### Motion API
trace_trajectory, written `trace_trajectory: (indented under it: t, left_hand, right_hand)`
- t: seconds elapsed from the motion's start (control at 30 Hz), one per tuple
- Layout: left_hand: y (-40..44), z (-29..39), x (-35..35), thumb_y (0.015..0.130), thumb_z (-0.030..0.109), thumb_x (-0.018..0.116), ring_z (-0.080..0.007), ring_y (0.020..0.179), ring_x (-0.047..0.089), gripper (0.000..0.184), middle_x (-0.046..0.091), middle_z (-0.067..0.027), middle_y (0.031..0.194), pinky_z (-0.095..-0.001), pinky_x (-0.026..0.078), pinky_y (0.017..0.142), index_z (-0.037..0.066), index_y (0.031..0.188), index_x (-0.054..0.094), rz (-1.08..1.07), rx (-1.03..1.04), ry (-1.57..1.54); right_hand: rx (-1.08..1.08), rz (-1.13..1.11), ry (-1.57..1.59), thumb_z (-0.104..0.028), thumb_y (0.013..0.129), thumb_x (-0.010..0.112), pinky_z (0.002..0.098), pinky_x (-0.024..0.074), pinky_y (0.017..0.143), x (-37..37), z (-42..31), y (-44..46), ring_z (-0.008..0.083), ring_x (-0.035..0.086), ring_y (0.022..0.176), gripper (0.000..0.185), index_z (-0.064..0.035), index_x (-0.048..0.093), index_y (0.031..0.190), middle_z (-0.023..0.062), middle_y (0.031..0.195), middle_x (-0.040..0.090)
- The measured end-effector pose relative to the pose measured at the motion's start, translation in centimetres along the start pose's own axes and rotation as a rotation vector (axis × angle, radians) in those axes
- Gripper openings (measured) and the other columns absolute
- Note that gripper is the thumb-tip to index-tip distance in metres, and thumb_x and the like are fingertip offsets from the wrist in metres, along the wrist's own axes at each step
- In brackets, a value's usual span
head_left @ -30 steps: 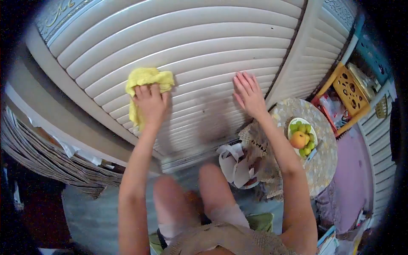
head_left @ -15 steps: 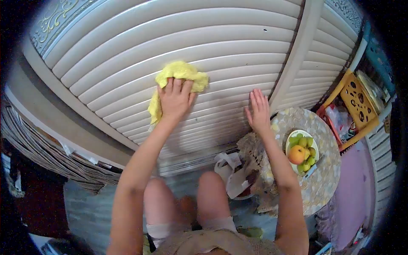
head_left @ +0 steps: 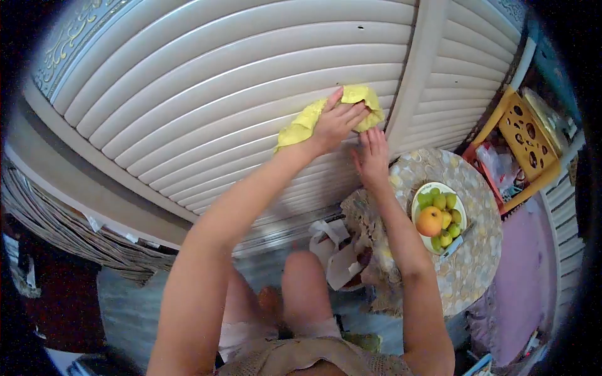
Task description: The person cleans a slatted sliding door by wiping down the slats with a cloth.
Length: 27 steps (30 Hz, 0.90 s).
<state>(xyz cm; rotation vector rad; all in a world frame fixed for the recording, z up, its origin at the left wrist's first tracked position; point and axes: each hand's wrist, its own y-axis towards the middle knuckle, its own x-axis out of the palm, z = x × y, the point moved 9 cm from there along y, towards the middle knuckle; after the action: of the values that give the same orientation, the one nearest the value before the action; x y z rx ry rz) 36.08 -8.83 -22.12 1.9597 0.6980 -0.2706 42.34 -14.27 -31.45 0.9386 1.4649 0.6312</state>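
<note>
My left hand (head_left: pixel 337 127) presses a yellow cleaning cloth (head_left: pixel 300 129) against the cream slatted door (head_left: pixel 219 100). Part of the cloth bunches up beyond the fingertips, and the rest trails to the left under the wrist. Just below and to the right, my right hand (head_left: pixel 374 161) rests on the same slats with its fingers stretched out, holding nothing. Its fingertips are close to the cloth's lower right edge; whether they touch it I cannot tell.
At the right stands a round table with a patterned tablecloth (head_left: pixel 467 276), bearing a plate (head_left: pixel 421 194) of fruit. Behind it is a yellow plastic basket (head_left: pixel 525 135). A white bag (head_left: pixel 342 266) sits on the floor by the door. Folded dark fabric (head_left: pixel 81 232) lies at the left.
My left hand has swept the cloth to the right across the slats, near my right hand. My right hand stays on the door. The view has shifted slightly.
</note>
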Motion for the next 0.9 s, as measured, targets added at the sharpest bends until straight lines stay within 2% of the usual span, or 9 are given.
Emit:
trace_trajectory:
  t: [0.07, 0.27, 0.37, 0.5, 0.6, 0.67, 0.73, 0.8, 0.9]
  left_hand:
    - [-1.0, -0.1, 1.3, 0.080, 0.019, 0.048, -0.0117, 0.110, 0.052, 0.045, 0.054, 0.0018, 0.121, -0.0451, 0.022, 0.109, 0.018, 0.124, 0.053, -0.183, 0.069, 0.010]
    - [-3.1, -1.9, -2.9, 0.079, 0.016, 0.049, -0.0107, 0.111, 0.051, 0.050, 0.052, 0.0030, 0.125, -0.0484, 0.017, 0.111, 0.018, 0.129, 0.047, -0.312, 0.170, 0.077]
    - [-1.2, -0.8, -1.9, 0.075, 0.015, 0.053, -0.0104, 0.109, 0.051, 0.052, 0.052, 0.0027, 0.125, -0.0484, 0.014, 0.112, 0.013, 0.126, 0.049, -0.276, 0.123, 0.047]
    - [1.1, 0.9, -0.7, 0.076, 0.016, 0.052, -0.0106, 0.111, 0.050, 0.051, 0.051, 0.0021, 0.126, -0.0474, 0.011, 0.113, 0.011, 0.127, 0.047, -0.215, 0.105, 0.032]
    - [0.5, 0.3, -1.2, 0.081, 0.015, 0.049, -0.0102, 0.104, 0.054, 0.049, 0.051, 0.0041, 0.126, -0.0462, 0.015, 0.112, 0.016, 0.129, 0.046, -0.277, 0.099, 0.035]
    - [-1.2, -0.7, -2.4, 0.081, 0.014, 0.048, -0.0100, 0.104, 0.054, 0.049, 0.051, 0.0038, 0.126, -0.0452, 0.015, 0.112, 0.016, 0.130, 0.045, -0.298, 0.113, 0.057]
    - [-1.5, -1.1, -2.5, 0.081, 0.014, 0.048, -0.0098, 0.105, 0.054, 0.048, 0.051, 0.0035, 0.126, -0.0442, 0.015, 0.112, 0.016, 0.130, 0.045, -0.322, 0.129, 0.084]
    - [-1.3, -0.8, -2.6, 0.080, 0.018, 0.048, -0.0111, 0.110, 0.050, 0.049, 0.052, 0.0027, 0.123, -0.0447, 0.013, 0.113, 0.009, 0.128, 0.047, -0.260, 0.179, 0.109]
    - [0.5, 0.5, 0.2, 0.080, 0.018, 0.048, -0.0108, 0.109, 0.050, 0.049, 0.052, 0.0026, 0.122, -0.0444, 0.012, 0.113, 0.008, 0.128, 0.047, -0.252, 0.173, 0.159]
  right_hand:
    - [-0.060, 0.066, -0.001, -0.011, 0.074, 0.064, 0.0509, 0.0260, 0.105, 0.2, 0.1, -0.3, 0.0334, 0.032, 0.130, 0.069, -0.0063, 0.034, 0.136, 0.0144, 0.142, 0.032]
    - [-0.005, 0.003, 0.047, -0.010, 0.076, 0.063, 0.0500, 0.0273, 0.105, -2.3, -1.8, 1.2, 0.0362, 0.032, 0.129, 0.060, -0.0040, 0.037, 0.130, 0.0157, 0.140, 0.032]
    - [-0.022, 0.046, 0.036, -0.010, 0.076, 0.063, 0.0503, 0.0281, 0.104, -1.7, -1.5, 0.7, 0.0364, 0.033, 0.128, 0.060, -0.0038, 0.038, 0.130, 0.0165, 0.139, 0.034]
    - [-0.039, 0.075, -0.001, -0.010, 0.075, 0.064, 0.0505, 0.0287, 0.104, -0.1, -0.4, -0.3, 0.0366, 0.035, 0.126, 0.059, -0.0031, 0.039, 0.129, 0.0174, 0.136, 0.035]
    - [-0.085, 0.082, -0.027, -0.011, 0.075, 0.064, 0.0510, 0.0295, 0.103, 0.1, -0.1, -0.7, 0.0369, 0.036, 0.125, 0.060, -0.0022, 0.038, 0.129, 0.0180, 0.134, 0.037]
    - [-0.039, 0.038, -0.030, -0.012, 0.071, 0.064, 0.0513, 0.0280, 0.105, 0.0, -0.3, -0.3, 0.0337, 0.033, 0.129, 0.071, -0.0047, 0.034, 0.134, 0.0148, 0.142, 0.030]
    - [-0.024, 0.038, -0.027, -0.012, 0.071, 0.064, 0.0513, 0.0278, 0.105, -0.7, -0.9, 0.3, 0.0337, 0.033, 0.129, 0.070, -0.0044, 0.033, 0.134, 0.0152, 0.142, 0.030]
    - [-0.008, 0.030, -0.023, -0.012, 0.072, 0.063, 0.0512, 0.0277, 0.105, -0.7, -1.0, 0.4, 0.0337, 0.032, 0.129, 0.070, -0.0041, 0.033, 0.135, 0.0156, 0.142, 0.030]
    - [0.002, 0.046, -0.006, -0.013, 0.074, 0.062, 0.0514, 0.0277, 0.105, -0.5, -1.0, 0.1, 0.0341, 0.034, 0.128, 0.067, -0.0037, 0.034, 0.133, 0.0168, 0.139, 0.033]
